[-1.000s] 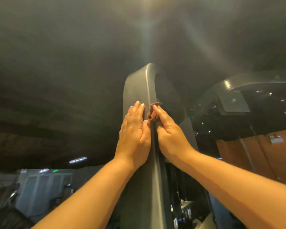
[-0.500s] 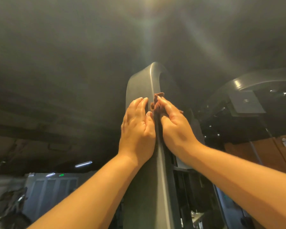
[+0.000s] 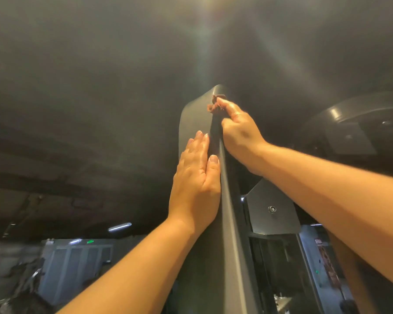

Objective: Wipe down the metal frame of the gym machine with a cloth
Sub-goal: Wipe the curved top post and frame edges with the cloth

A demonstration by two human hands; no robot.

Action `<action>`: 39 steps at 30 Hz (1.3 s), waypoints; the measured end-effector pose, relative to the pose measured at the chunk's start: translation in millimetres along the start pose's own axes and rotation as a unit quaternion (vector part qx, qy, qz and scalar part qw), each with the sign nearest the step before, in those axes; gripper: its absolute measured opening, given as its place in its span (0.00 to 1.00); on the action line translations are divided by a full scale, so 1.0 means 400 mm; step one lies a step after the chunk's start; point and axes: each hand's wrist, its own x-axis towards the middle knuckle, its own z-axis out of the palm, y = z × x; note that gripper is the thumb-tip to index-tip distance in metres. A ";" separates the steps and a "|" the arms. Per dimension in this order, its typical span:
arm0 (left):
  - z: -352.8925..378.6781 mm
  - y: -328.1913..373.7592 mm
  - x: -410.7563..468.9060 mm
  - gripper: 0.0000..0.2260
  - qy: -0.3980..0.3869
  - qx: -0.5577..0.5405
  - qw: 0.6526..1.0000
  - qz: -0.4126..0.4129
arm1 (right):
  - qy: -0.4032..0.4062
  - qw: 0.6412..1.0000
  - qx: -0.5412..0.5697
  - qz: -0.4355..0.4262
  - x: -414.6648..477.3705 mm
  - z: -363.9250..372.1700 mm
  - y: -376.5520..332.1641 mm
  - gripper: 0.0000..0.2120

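Seen from the head camera, looking up: a person's right hand (image 3: 241, 130) presses a small brown cloth (image 3: 214, 105) against the edge of the gym machine's grey metal frame (image 3: 202, 268), just below its curved top, fingers curled and clamped on the cloth to hold it against the metal. The left hand (image 3: 194, 175) lies flat on the frame's broad face lower down, fingers straight and together, apparently bracing the reach. A bolted bracket plate (image 3: 270, 211) sits beside the upright.

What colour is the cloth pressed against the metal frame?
Reddish brown: the crumpled cloth shows best in the head view, under the right hand.
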 end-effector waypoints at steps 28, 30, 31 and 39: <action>0.012 0.007 -0.182 0.27 -0.001 0.013 1.000 -0.009 | -0.033 0.998 0.012 0.043 -0.373 -0.006 0.030 0.24; 0.010 0.009 -0.210 0.26 -0.001 0.010 1.000 -0.010 | -0.039 0.999 0.004 0.030 -0.481 -0.004 0.038 0.25; 0.010 0.009 -0.225 0.26 -0.001 0.011 1.000 -0.011 | -0.045 0.999 -0.007 0.027 -0.538 -0.005 0.043 0.26; 0.024 0.010 -0.329 0.26 -0.003 0.015 0.999 -0.029 | -0.070 0.992 -0.008 0.100 -0.503 -0.025 0.014 0.25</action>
